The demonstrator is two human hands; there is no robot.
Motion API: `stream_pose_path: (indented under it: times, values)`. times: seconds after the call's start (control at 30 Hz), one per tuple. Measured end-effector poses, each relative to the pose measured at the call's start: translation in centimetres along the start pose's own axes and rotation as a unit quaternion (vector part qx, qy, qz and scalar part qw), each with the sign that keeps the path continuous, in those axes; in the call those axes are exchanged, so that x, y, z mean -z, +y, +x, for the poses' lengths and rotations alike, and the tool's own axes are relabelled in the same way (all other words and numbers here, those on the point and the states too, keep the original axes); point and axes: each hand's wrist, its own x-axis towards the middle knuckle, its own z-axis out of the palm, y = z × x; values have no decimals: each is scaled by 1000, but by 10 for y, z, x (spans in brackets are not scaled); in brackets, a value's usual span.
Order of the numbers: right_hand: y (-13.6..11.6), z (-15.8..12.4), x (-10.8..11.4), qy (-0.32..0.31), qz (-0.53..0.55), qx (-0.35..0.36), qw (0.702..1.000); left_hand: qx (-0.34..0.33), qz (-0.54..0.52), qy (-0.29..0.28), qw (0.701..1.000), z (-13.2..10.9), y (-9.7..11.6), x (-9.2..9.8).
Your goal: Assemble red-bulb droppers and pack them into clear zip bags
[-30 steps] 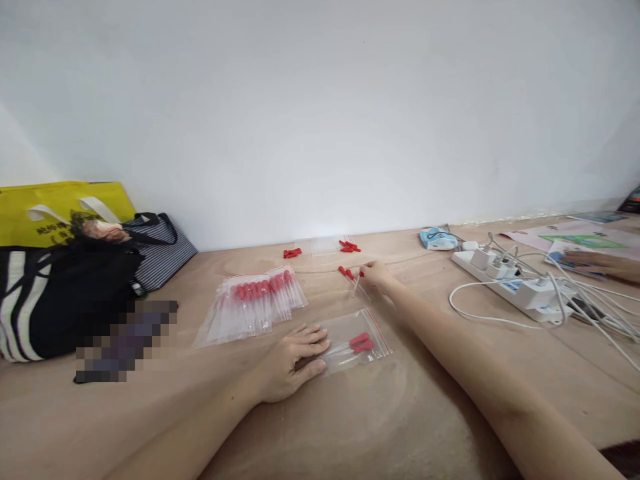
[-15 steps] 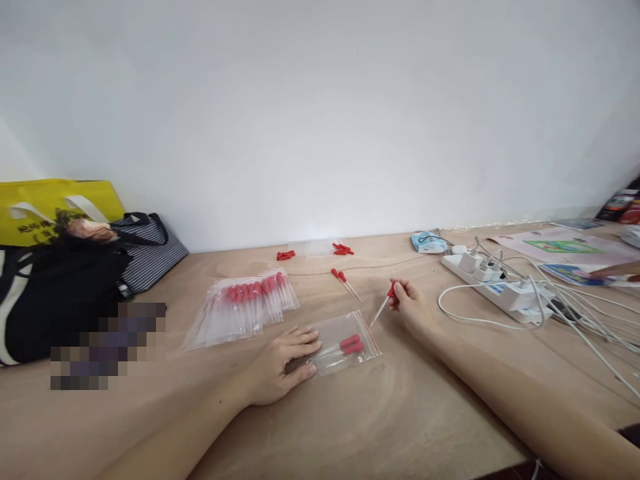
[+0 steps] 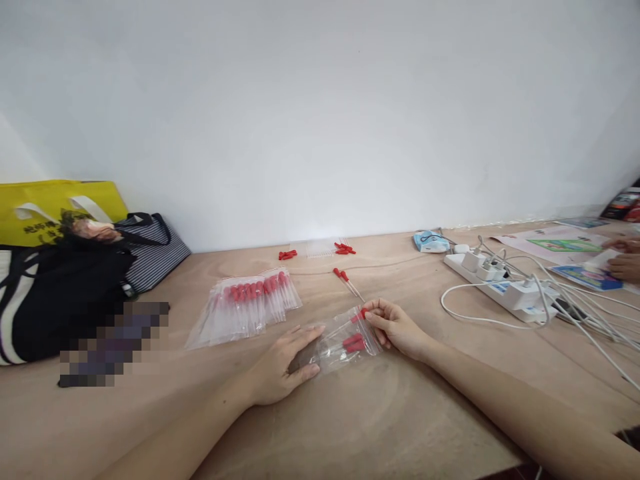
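Note:
A clear zip bag [image 3: 334, 352] lies on the table with red-topped droppers [image 3: 355, 343] inside. My left hand [image 3: 283, 367] rests with fingers spread on the bag's left end. At its right, open end, my right hand [image 3: 395, 328] pinches the red bulb of another dropper [image 3: 359, 316], whose glass tube reaches into the bag. Two loose droppers [image 3: 345, 277] lie just behind the bag. To the left, a row of overlapping filled bags [image 3: 245, 303] shows several red bulbs.
Red bulbs [image 3: 345, 249] and glass tubes [image 3: 319, 249] lie near the wall. Further right are a blue mask [image 3: 431, 241], a white power strip [image 3: 515, 299] with cables, papers [image 3: 555, 244] and another person's hands [image 3: 625, 261]. Bags [image 3: 60, 300] stand at the left.
My right hand has moved left to the bag, bringing the dropper's tube inside. The bag's right end has lifted and crumpled. Another person's hands have come further into view at the right.

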Motion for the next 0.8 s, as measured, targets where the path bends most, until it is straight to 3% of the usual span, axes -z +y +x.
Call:
stream_pose_path:
  times: [0.23, 0.33, 0.4, 0.47, 0.6, 0.8]
  values:
    - [9, 3, -1, -123, -67, 0, 990, -9, -1, 0, 1000, 2, 0, -1]
    - [3, 20, 11, -14, -186, 2, 983, -22, -6, -3, 1000, 3, -2, -1]
    - [-4, 39, 22, 97, -291, 41, 951, -23, -14, -2, 1000, 3, -3, -2]
    - [-11, 61, 28, 158, -353, 43, 921, -22, -20, -1, 1000, 3, -4, -2]
    - [-18, 102, 23, 181, -388, 10, 904, -18, -19, -5, 1000, 3, -5, -1]
    - [-23, 138, 3, 156, -409, -52, 898, -19, -12, -9, 1000, 2, -5, -1]
